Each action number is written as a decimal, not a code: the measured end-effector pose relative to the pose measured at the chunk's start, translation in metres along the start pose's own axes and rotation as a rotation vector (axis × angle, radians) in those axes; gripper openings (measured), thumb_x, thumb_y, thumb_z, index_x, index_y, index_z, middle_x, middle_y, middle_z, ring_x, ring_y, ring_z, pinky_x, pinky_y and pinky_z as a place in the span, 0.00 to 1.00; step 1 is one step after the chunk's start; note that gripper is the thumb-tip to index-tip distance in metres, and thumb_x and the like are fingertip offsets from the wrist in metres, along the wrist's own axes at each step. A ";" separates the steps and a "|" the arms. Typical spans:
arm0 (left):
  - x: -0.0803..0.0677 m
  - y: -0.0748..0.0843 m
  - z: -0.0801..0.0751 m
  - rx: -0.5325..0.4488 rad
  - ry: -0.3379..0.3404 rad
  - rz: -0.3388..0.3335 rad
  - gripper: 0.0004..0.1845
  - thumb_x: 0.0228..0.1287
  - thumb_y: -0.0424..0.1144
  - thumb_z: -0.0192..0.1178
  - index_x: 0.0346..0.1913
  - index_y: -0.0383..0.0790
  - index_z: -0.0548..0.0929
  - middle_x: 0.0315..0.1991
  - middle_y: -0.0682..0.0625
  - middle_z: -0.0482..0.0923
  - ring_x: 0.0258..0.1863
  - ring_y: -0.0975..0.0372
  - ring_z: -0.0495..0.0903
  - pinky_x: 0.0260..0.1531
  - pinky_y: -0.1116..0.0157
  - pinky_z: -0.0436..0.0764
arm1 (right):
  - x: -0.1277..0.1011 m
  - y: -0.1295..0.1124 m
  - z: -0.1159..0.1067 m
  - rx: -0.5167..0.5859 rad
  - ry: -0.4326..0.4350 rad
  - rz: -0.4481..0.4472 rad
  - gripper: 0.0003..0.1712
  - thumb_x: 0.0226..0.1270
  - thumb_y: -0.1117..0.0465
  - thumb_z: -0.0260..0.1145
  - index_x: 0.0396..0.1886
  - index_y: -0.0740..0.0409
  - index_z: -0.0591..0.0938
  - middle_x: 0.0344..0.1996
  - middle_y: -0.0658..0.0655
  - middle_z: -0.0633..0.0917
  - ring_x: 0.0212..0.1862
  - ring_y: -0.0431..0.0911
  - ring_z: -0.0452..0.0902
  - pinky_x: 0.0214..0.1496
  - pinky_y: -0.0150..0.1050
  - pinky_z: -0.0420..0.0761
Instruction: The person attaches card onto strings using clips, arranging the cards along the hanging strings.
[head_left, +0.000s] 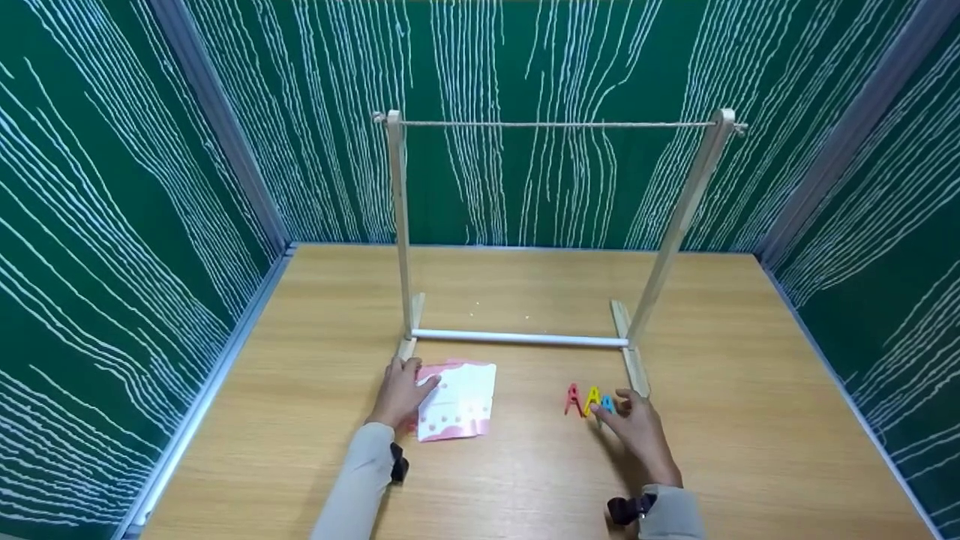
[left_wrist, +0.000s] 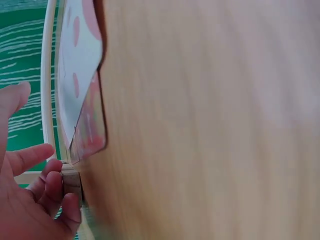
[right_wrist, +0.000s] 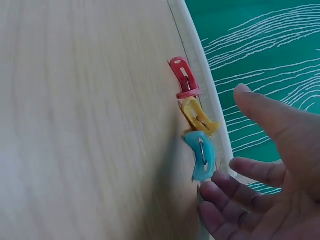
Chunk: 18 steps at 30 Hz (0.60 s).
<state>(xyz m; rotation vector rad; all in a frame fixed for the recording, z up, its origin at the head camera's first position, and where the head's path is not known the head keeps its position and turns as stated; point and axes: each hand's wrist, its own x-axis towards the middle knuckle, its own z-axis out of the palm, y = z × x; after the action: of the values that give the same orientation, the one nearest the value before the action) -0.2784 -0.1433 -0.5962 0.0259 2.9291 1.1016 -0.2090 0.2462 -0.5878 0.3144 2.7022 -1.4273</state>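
Note:
My left hand (head_left: 400, 391) is at the front end of the stand's left wooden foot (left_wrist: 72, 186), its fingertips against the block and its thumb apart. Beside it, pink-and-white printed sheets (head_left: 456, 405) lie overlapping on the table, one corner lifted in the left wrist view. My right hand (head_left: 637, 431) hovers by three clothespins with thumb and fingers spread. A red clothespin (right_wrist: 185, 77), a yellow clothespin (right_wrist: 198, 116) and a blue clothespin (right_wrist: 202, 156) stand in a row, the blue one nearest the right fingertips. Nothing shows between the right thumb and fingers.
A wooden stand (head_left: 679, 225) rises behind the hands, with a cord (head_left: 555, 124) strung across its top and a white bar (head_left: 517, 339) low between its posts. Green panels with white streaks (head_left: 480, 187) enclose the wooden table (head_left: 525, 487) at the back and sides.

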 end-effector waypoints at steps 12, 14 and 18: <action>0.002 -0.003 -0.002 -0.048 -0.037 0.008 0.29 0.54 0.50 0.69 0.49 0.33 0.71 0.46 0.42 0.63 0.47 0.51 0.62 0.48 0.56 0.67 | 0.008 0.006 0.002 -0.022 -0.079 0.082 0.40 0.54 0.50 0.73 0.54 0.74 0.69 0.42 0.66 0.74 0.42 0.52 0.71 0.42 0.38 0.71; 0.002 -0.003 -0.002 -0.044 -0.050 -0.009 0.30 0.53 0.51 0.70 0.50 0.33 0.71 0.46 0.43 0.62 0.47 0.52 0.62 0.47 0.57 0.67 | 0.009 0.007 0.003 -0.027 -0.086 0.095 0.40 0.54 0.49 0.73 0.54 0.73 0.68 0.43 0.66 0.72 0.43 0.52 0.69 0.44 0.41 0.70; 0.004 -0.002 -0.003 -0.041 -0.087 -0.036 0.31 0.53 0.51 0.70 0.51 0.34 0.70 0.48 0.42 0.61 0.50 0.51 0.61 0.50 0.56 0.66 | 0.009 0.007 0.007 -0.049 -0.069 0.087 0.39 0.54 0.51 0.74 0.53 0.72 0.66 0.46 0.68 0.70 0.46 0.55 0.68 0.50 0.48 0.70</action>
<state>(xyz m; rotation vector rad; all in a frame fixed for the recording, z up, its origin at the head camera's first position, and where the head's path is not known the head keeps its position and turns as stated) -0.2830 -0.1467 -0.5950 0.0202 2.8187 1.1251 -0.2165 0.2455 -0.5993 0.3670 2.6296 -1.3214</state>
